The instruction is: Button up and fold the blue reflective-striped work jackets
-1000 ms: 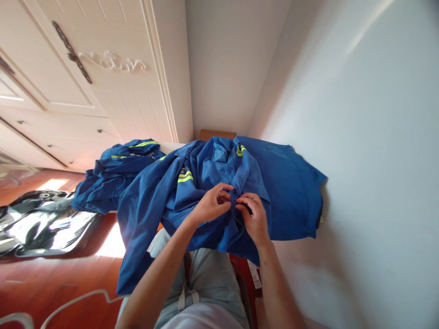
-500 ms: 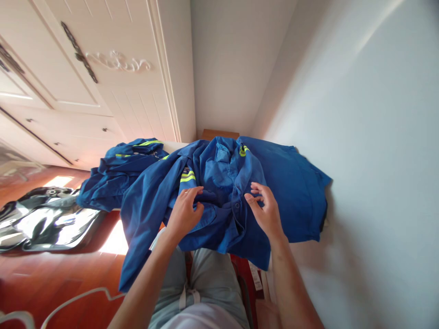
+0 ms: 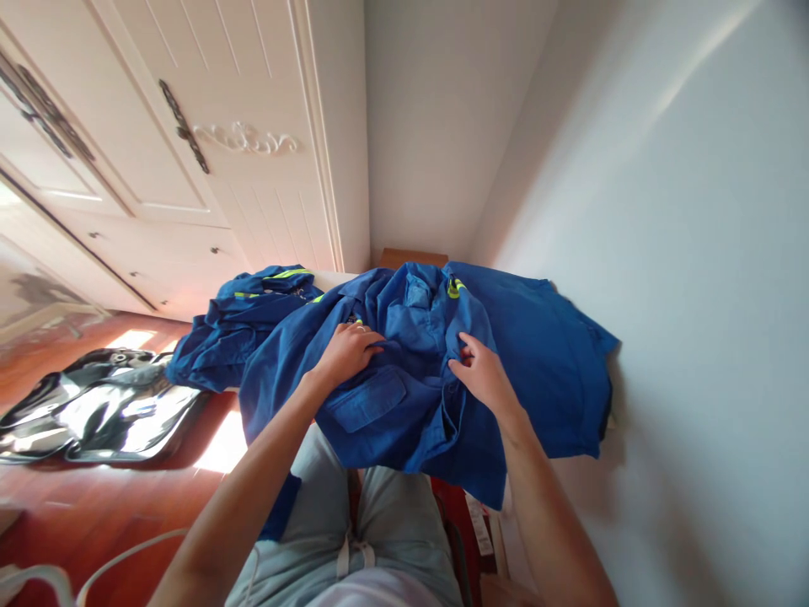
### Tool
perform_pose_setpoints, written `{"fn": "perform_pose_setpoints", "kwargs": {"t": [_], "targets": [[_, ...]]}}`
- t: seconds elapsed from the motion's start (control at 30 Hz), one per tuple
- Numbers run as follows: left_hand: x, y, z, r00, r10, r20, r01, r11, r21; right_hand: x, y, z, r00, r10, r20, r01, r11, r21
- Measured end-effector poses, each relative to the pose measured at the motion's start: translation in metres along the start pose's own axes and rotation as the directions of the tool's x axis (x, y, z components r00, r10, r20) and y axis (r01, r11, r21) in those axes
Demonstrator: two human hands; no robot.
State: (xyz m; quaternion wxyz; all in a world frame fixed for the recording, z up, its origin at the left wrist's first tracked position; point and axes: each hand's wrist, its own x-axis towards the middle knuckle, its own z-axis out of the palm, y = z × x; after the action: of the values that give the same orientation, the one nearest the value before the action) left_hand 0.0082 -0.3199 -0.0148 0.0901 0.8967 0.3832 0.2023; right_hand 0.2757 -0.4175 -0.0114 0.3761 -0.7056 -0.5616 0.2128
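A blue work jacket [image 3: 417, 430] with yellow-green reflective stripes lies spread and rumpled in front of me, its lower edge hanging over my thighs. My left hand [image 3: 350, 350] is on its left part, above a pocket flap, fingers bent into the cloth and closed on it; the fingertips are partly hidden. At the buttoned front edge, my right hand [image 3: 481, 371] pinches the fabric between thumb and fingers. Under the jacket, to the right, a smooth blue piece of cloth [image 3: 543, 362] lies flat. Another blue garment [image 3: 218, 337] with reflective stripes sits bunched at the left.
A white wardrobe [image 3: 253, 194] stands at the back left, and a pale wall [image 3: 708, 295] rises on the right. An open suitcase [image 3: 107, 413] with shiny contents lies on the reddish wood floor [image 3: 158, 497]. A white cable [image 3: 126, 556] curves at lower left.
Both hands have come down from hovering open and closed on the jacket. The left hand has moved up over the stripe, and the pocket flap shows more fully. The view has shifted slightly.
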Motion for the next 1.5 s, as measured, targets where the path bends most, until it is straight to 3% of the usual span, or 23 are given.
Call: {"fn": "perform_pose_setpoints", "kwargs": {"t": [0.07,0.13,0.2,0.27,0.33,0.47,0.53,0.63,0.7,0.83,0.9,0.97,1.07,1.13,1.23,1.33,1.43,1.5], "targets": [[0.007,-0.002,-0.011,0.967,-0.098,-0.234,0.080,0.993,-0.084,-0.005,0.008,-0.003,0.997,0.064,-0.037,-0.052,0.963,0.263],[0.014,-0.002,-0.022,0.889,-0.185,-0.419,0.125,0.978,-0.167,-0.011,0.014,-0.002,0.985,0.170,-0.037,-0.128,0.854,0.504],[0.022,0.002,-0.030,0.862,-0.196,-0.468,0.104,0.971,-0.215,-0.016,0.015,0.002,0.963,0.268,-0.017,-0.190,0.723,0.665],[0.029,0.006,-0.034,0.906,-0.133,-0.402,0.040,0.972,-0.232,-0.019,0.014,0.007,0.948,0.318,0.014,-0.221,0.625,0.749],[0.035,0.012,-0.036,0.959,-0.059,-0.277,-0.014,0.967,-0.254,-0.021,0.013,0.012,0.943,0.330,0.040,-0.240,0.592,0.769],[0.042,0.025,-0.034,0.996,0.065,-0.065,-0.074,0.987,-0.143,-0.019,0.012,0.015,0.961,0.277,0.007,-0.200,0.675,0.710],[0.045,0.033,-0.030,0.979,0.202,0.013,-0.202,0.979,-0.027,-0.018,0.014,0.015,0.974,0.223,-0.021,-0.153,0.731,0.665],[0.050,0.044,-0.017,0.908,0.388,0.160,-0.402,0.914,0.063,-0.017,0.017,0.014,0.987,0.154,-0.049,-0.101,0.821,0.562],[0.055,0.050,-0.006,0.875,0.424,0.236,-0.456,0.884,0.101,-0.019,0.018,0.012,0.990,0.089,-0.105,-0.033,0.894,0.447],[0.064,0.058,0.008,0.867,0.376,0.328,-0.441,0.885,0.150,-0.022,0.012,0.005,0.982,-0.009,-0.188,0.034,0.991,0.131],[0.066,0.063,0.011,0.874,0.359,0.326,-0.414,0.903,0.117,-0.021,0.008,0.001,0.988,0.002,-0.154,-0.003,1.000,-0.008],[0.066,0.071,0.013,0.909,0.332,0.252,-0.346,0.938,0.009,-0.017,0.005,-0.003,0.993,-0.001,-0.120,-0.013,0.993,-0.121],[0.067,0.085,0.020,0.979,0.163,0.125,-0.126,0.958,-0.257,-0.011,0.001,-0.006,0.991,-0.077,-0.108,0.049,0.971,-0.236],[0.069,0.092,0.028,0.989,-0.007,0.148,0.072,0.893,-0.445,-0.008,-0.001,-0.006,0.986,-0.125,-0.114,0.090,0.959,-0.270],[0.074,0.096,0.042,0.930,-0.201,0.309,0.363,0.646,-0.672,-0.004,-0.004,-0.004,0.980,-0.140,-0.140,0.094,0.951,-0.293],[0.078,0.094,0.051,0.864,-0.267,0.427,0.503,0.423,-0.754,0.001,-0.005,-0.004,0.979,-0.159,-0.124,0.115,0.946,-0.304],[0.077,0.088,0.051,0.851,-0.275,0.448,0.523,0.368,-0.769,0.003,-0.002,-0.005,0.974,-0.164,-0.157,0.120,0.959,-0.256],[0.075,0.084,0.049,0.853,-0.266,0.449,0.520,0.367,-0.771,0.003,0.002,-0.007,0.970,-0.100,-0.222,0.062,0.983,-0.174]]}}
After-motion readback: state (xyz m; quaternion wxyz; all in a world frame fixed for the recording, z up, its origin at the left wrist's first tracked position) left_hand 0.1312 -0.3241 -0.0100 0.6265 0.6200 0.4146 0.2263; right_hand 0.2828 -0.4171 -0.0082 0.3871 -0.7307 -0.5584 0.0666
